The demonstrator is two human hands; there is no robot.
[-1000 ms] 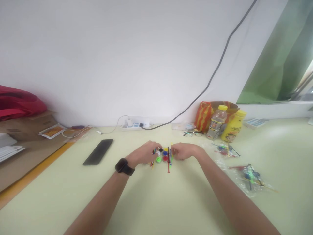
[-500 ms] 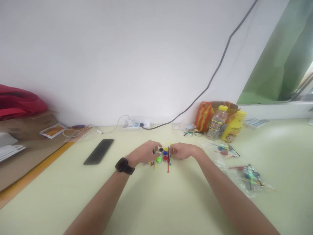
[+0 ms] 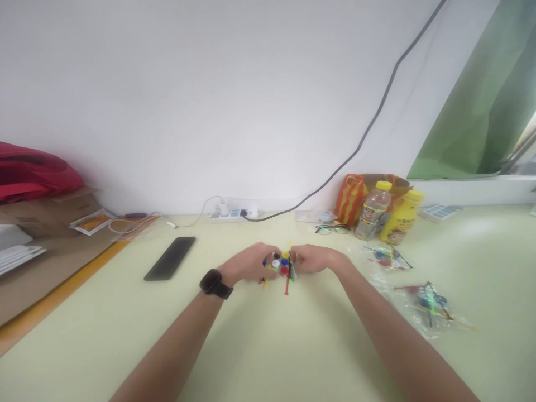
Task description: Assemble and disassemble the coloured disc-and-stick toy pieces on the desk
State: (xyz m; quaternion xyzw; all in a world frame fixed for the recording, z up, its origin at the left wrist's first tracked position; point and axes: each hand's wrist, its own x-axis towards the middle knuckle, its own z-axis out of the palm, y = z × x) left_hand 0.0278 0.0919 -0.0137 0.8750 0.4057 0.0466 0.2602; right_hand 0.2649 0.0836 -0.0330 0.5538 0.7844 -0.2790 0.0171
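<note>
Small round coloured discs sit grouped on the table between my hands; a white disc (image 3: 276,263), a blue disc (image 3: 284,262) and a red disc (image 3: 283,271) show best. My left hand (image 3: 256,261) curves round their left side, thumb and forefinger apart, the thumb beside the white disc. Yellow and red stick ends (image 3: 265,283) poke out beneath it. On the other side, my right hand (image 3: 309,258) is closed, its fingertips at a bundle of thin coloured plastic sticks (image 3: 290,269). A red stick (image 3: 287,286) points toward me. The fingers partly hide both bundles.
Bagged coloured parts (image 3: 431,301) lie to the right, with another bag (image 3: 387,257) behind. Glasses (image 3: 332,229), a clear bottle (image 3: 372,212) and a yellow bottle (image 3: 402,218) stand farther back. A black phone (image 3: 170,258) lies left. A power strip (image 3: 232,215) rests by the wall.
My left hand has shifted slightly right, its thumb now covering the green disc. The right-hand sticks lean a little differently; the right hand has barely moved.
</note>
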